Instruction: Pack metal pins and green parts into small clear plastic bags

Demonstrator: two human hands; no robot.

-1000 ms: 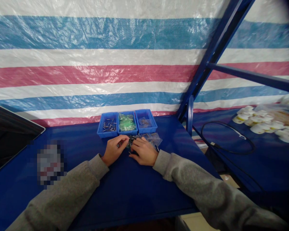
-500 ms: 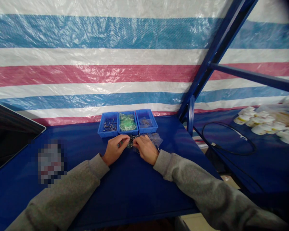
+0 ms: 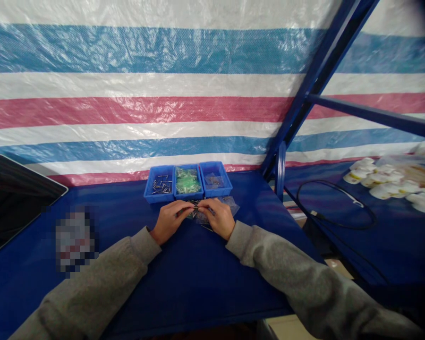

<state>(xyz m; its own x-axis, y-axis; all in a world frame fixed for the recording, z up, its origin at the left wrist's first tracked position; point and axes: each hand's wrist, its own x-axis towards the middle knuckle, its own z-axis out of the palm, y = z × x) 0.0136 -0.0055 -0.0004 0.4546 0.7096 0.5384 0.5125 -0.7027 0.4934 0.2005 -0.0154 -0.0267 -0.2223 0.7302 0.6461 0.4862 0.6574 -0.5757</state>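
Observation:
My left hand point(image 3: 170, 219) and my right hand point(image 3: 218, 216) meet at the fingertips just in front of the blue bins. Both are closed in a pinch over a pile of dark screws point(image 3: 194, 213); whatever sits between the fingertips is too small to make out. Clear plastic bags point(image 3: 230, 204) lie beside and partly under my right hand. Behind my hands stand a left blue bin point(image 3: 148, 193) with loose screws, a middle blue bin point(image 3: 188, 194) holding green plastic packets, and a right blue bin point(image 3: 226, 190) with a small clear bag of parts.
A black screen point(image 3: 17, 203) stands at the left, with a blurred-out patch point(image 3: 76, 241) near it on the blue table point(image 3: 198, 283). A blue metal frame point(image 3: 304, 104) rises at the right. Beyond are a coiled black cable point(image 3: 335, 225) and several white rolls point(image 3: 386, 182).
My right fingertips have moved left to meet those of my left hand. A screw lying on the table below my right hand now shows more plainly.

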